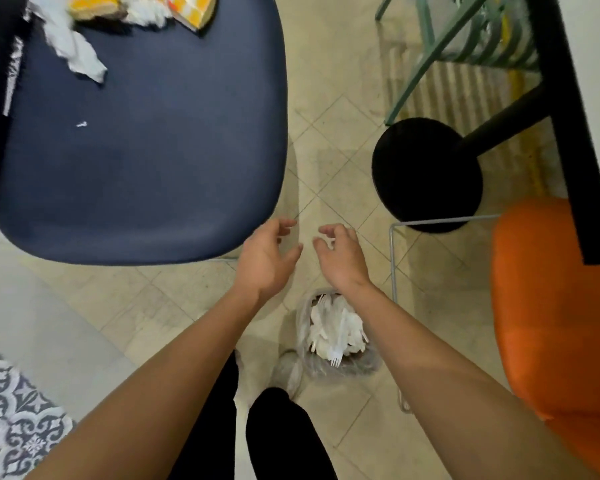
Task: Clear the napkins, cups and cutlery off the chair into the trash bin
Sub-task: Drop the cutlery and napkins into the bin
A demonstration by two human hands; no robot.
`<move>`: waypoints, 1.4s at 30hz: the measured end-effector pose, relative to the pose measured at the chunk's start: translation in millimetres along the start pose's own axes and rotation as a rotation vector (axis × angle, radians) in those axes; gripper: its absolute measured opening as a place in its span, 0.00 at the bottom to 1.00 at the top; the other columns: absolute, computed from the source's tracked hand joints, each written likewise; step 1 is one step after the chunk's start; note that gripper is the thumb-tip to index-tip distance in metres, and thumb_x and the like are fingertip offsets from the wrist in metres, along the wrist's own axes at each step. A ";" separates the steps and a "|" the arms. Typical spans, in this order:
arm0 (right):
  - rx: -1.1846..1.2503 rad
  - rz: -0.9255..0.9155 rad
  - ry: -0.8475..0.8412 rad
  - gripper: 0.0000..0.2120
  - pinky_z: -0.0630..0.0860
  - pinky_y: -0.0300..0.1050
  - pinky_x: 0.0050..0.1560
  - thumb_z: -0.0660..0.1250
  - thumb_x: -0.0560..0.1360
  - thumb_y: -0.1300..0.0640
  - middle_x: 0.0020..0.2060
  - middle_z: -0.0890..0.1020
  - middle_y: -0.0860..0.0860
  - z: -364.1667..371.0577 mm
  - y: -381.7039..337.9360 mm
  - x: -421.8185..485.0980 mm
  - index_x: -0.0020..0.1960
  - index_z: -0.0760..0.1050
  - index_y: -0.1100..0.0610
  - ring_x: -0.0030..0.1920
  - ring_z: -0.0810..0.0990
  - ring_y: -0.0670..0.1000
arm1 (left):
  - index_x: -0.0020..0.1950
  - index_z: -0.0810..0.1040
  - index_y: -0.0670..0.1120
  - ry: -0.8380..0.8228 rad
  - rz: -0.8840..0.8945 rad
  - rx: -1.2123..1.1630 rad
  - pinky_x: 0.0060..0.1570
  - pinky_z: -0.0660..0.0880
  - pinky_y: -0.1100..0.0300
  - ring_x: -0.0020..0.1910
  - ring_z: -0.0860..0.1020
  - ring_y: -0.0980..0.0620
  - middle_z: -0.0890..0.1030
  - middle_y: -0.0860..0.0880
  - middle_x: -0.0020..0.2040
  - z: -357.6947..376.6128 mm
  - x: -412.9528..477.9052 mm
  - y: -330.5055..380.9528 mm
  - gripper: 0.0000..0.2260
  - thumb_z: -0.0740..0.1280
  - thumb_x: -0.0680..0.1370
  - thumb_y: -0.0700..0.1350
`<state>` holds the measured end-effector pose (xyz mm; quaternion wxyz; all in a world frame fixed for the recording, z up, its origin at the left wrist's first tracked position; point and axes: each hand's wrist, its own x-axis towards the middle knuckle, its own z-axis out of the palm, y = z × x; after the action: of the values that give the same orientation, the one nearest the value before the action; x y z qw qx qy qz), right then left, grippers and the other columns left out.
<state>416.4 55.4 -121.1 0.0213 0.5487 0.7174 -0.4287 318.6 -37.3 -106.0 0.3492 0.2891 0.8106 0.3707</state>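
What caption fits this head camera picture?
Left hand and right hand, both empty, hover near the trash bin; napkins lie on the blue chair.

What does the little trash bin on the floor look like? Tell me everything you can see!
The trash bin is small, round and lined with a crinkly clear plastic bag. It stands upright on the tiled floor, near the person's feet. White plastic cutlery fills it; a fork lies on top at the near rim. The left hand and right hand are empty and do not touch it.
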 end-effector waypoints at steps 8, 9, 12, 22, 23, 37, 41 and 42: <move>-0.028 -0.124 0.022 0.13 0.68 0.46 0.64 0.62 0.77 0.55 0.59 0.73 0.53 24.9 -100.7 24.2 0.60 0.73 0.55 0.61 0.72 0.52 | 0.60 0.74 0.50 0.115 -0.002 -0.032 0.56 0.73 0.57 0.55 0.76 0.55 0.78 0.54 0.58 -84.9 42.9 -8.7 0.14 0.68 0.75 0.47; -0.019 -0.131 0.023 0.13 0.69 0.45 0.63 0.63 0.77 0.55 0.58 0.73 0.52 34.3 -124.1 32.9 0.60 0.73 0.55 0.60 0.73 0.52 | 0.60 0.74 0.50 0.123 -0.006 -0.025 0.56 0.73 0.57 0.54 0.76 0.54 0.78 0.54 0.58 -106.4 56.1 -14.6 0.14 0.68 0.74 0.47; -0.040 -0.148 0.022 0.13 0.69 0.45 0.63 0.63 0.76 0.53 0.58 0.73 0.52 45.8 -147.0 42.3 0.60 0.72 0.54 0.60 0.72 0.52 | 0.59 0.74 0.50 0.144 -0.043 -0.030 0.57 0.73 0.56 0.55 0.76 0.54 0.78 0.53 0.57 -128.4 65.3 -23.9 0.14 0.68 0.74 0.48; -0.078 -0.185 -0.047 0.13 0.67 0.50 0.66 0.63 0.77 0.52 0.60 0.72 0.51 97.0 -237.3 97.5 0.61 0.72 0.53 0.64 0.70 0.51 | 0.60 0.74 0.49 0.297 -0.204 0.025 0.59 0.71 0.48 0.59 0.73 0.47 0.76 0.49 0.59 -221.7 127.5 -58.4 0.15 0.69 0.74 0.47; -0.079 -0.189 -0.055 0.13 0.67 0.51 0.67 0.63 0.77 0.52 0.60 0.72 0.51 99.3 -243.5 103.7 0.60 0.72 0.53 0.64 0.70 0.51 | 0.60 0.74 0.49 0.303 -0.208 0.018 0.60 0.71 0.50 0.60 0.73 0.48 0.75 0.49 0.59 -226.7 133.4 -59.3 0.15 0.69 0.74 0.47; -0.162 -0.259 -0.263 0.14 0.69 0.46 0.64 0.63 0.77 0.54 0.60 0.73 0.52 124.9 -296.4 181.7 0.61 0.72 0.56 0.62 0.72 0.52 | 0.62 0.74 0.40 0.380 -0.443 0.198 0.63 0.65 0.53 0.61 0.69 0.41 0.73 0.40 0.59 -259.7 189.8 -110.8 0.15 0.65 0.75 0.37; -0.185 -0.261 -0.305 0.15 0.70 0.48 0.64 0.63 0.77 0.55 0.60 0.74 0.53 138.0 -300.2 187.5 0.61 0.73 0.57 0.61 0.73 0.52 | 0.58 0.78 0.38 0.394 -0.402 0.258 0.58 0.68 0.53 0.57 0.71 0.40 0.76 0.38 0.53 -257.7 192.8 -119.7 0.13 0.68 0.75 0.38; -0.192 -0.264 -0.312 0.14 0.70 0.48 0.64 0.63 0.77 0.55 0.59 0.74 0.53 140.9 -300.7 188.4 0.61 0.73 0.57 0.61 0.73 0.52 | 0.57 0.79 0.38 0.395 -0.395 0.286 0.54 0.68 0.53 0.55 0.72 0.40 0.77 0.38 0.51 -258.5 192.9 -121.6 0.12 0.69 0.75 0.39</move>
<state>37.5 101.2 -126.5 0.1280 0.3725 0.8085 -0.4372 -22.3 -67.9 -147.1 0.2062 0.0948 0.9471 0.2270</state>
